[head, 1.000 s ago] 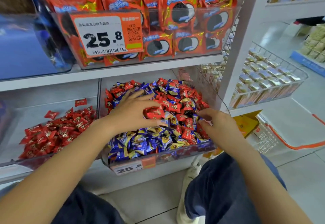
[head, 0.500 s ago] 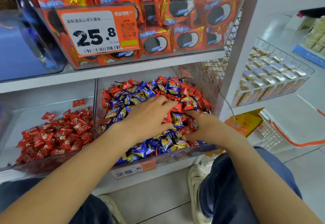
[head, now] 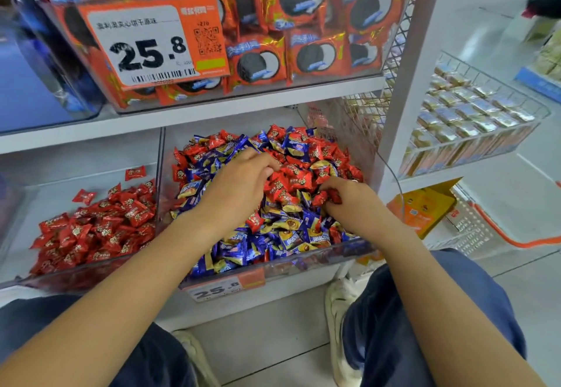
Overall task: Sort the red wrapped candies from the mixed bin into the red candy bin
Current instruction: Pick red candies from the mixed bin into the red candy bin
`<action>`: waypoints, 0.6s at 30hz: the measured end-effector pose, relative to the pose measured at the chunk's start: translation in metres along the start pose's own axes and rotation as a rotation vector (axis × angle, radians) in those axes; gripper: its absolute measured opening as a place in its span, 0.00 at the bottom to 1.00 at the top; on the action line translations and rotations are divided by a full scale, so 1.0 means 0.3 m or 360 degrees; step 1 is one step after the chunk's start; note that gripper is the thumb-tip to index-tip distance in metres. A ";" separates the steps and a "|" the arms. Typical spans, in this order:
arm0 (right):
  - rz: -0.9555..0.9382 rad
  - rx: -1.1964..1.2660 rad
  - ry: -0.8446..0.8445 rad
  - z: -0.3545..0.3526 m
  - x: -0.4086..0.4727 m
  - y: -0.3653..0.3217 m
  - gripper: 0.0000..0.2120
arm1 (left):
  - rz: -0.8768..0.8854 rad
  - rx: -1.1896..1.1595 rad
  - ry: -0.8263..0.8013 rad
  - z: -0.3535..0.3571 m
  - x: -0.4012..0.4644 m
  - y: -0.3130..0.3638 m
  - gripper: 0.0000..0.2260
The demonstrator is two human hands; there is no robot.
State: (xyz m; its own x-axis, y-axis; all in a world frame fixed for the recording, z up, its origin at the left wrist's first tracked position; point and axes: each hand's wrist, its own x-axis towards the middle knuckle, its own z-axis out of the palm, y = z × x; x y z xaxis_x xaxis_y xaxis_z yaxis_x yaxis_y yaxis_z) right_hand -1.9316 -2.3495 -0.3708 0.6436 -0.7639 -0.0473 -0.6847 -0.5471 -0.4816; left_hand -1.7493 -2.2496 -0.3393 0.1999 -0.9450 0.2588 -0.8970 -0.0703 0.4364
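A: Where are both hands?
B: In the mixed bin, frame centre. The left hand curls over red wrapped candies; the right hand pinches one.
A: Their long axes?
B: Jumbled every way. The red candy bin sits lower left.

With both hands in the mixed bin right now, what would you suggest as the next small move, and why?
Probably carry the left hand across to the red candy bin beside it and let go. Its fingers curl among red candies on the mixed bin pile, apparently gathering some, while the right hand pinches more.
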 end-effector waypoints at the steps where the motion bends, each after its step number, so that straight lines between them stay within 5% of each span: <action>1: 0.0008 0.0061 -0.0001 -0.002 0.003 0.002 0.16 | -0.0007 0.0006 0.0006 -0.005 -0.001 -0.002 0.11; 11: 0.0105 0.0378 0.0177 -0.036 -0.004 -0.004 0.10 | 0.0052 -0.0144 0.0184 -0.037 -0.026 -0.012 0.04; 18: 0.0174 0.0463 0.0201 -0.025 -0.001 0.015 0.16 | -0.0029 -0.0137 0.0343 -0.035 -0.029 -0.027 0.12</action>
State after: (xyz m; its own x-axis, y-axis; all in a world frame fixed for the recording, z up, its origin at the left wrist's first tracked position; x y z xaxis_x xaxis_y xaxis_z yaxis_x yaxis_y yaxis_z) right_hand -1.9374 -2.3543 -0.3663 0.5115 -0.8592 -0.0124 -0.6095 -0.3526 -0.7101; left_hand -1.7397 -2.2375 -0.3360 0.3036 -0.8531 0.4243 -0.8574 -0.0504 0.5122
